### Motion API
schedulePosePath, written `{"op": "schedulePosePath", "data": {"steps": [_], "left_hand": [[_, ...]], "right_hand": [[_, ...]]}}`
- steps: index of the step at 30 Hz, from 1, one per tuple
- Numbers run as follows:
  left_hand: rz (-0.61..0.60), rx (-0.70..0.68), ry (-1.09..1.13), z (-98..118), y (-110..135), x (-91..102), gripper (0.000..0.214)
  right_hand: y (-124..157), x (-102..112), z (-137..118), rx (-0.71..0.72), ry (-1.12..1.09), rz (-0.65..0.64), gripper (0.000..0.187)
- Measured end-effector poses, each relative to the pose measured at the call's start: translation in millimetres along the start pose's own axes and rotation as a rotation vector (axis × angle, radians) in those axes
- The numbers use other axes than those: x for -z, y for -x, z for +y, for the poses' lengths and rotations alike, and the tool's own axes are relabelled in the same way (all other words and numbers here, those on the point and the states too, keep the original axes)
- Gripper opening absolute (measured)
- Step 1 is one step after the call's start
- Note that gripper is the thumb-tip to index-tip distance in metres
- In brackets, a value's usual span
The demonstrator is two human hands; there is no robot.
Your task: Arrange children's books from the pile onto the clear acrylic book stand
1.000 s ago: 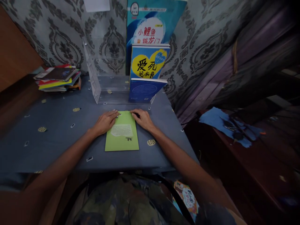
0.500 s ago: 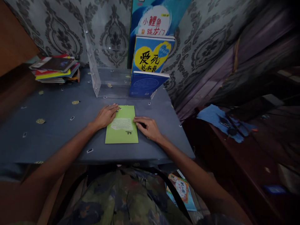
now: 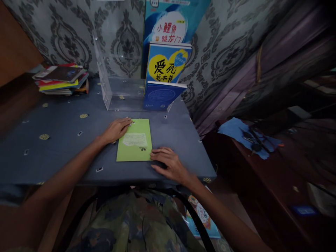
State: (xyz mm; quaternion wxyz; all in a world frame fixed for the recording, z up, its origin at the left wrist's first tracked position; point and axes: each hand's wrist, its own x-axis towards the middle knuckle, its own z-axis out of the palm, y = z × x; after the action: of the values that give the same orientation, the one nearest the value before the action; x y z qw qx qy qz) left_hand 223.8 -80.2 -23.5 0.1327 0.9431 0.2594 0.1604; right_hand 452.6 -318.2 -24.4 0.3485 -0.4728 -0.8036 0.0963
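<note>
A thin light-green book [image 3: 134,148] lies flat on the patterned grey-blue tablecloth [image 3: 65,122], its printed white text patch facing up. My left hand [image 3: 117,128] rests at its upper left edge, fingers stretched out over the corner. At the lower right edge is my right hand [image 3: 169,161], fingers apart, the fingertips touching the book's side. Behind the book stands a clear stepped rack [image 3: 106,94]. Its right side holds a dark blue book [image 3: 160,98], a blue book with a yellow heart [image 3: 160,64] and a taller teal book [image 3: 168,26].
A stack of books and booklets [image 3: 61,78] sits at the back left. Right of the table, a blue cloth [image 3: 236,131] with dark items lies on a dark red surface [image 3: 257,182]. A colourful packet or book [image 3: 202,217] is low beside my lap. A patterned curtain [image 3: 78,31] hangs behind.
My right hand has slid down the book's right edge toward me, its fingers spreading more. My left hand stays at the upper left corner. The view has shifted slightly.
</note>
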Motion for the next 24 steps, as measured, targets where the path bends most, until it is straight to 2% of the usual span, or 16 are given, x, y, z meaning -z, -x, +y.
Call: {"op": "schedulePosePath", "data": {"steps": [6,12,17,24], "left_hand": [[-0.047,-0.079,0.119,-14.1,16.5,18.5,0.048],[-0.043,-0.127,0.151,-11.0,49.3,25.9,0.048],[-0.032,-0.198,0.128,3.9,77.6,26.3,0.047],[-0.068,-0.29,0.07,38.8,115.0,31.6,0.048]], "right_hand": [[-1.1,-2.5,2.4,0.001,0.039,-0.044,0.019],[-1.0,-3.8,2.7,0.034,0.051,-0.017,0.019],[-1.9,-4.3,2.4,0.05,0.056,-0.013,0.019],[-1.3,-5.2,2.7,0.044,0.057,-0.021,0.02]]}}
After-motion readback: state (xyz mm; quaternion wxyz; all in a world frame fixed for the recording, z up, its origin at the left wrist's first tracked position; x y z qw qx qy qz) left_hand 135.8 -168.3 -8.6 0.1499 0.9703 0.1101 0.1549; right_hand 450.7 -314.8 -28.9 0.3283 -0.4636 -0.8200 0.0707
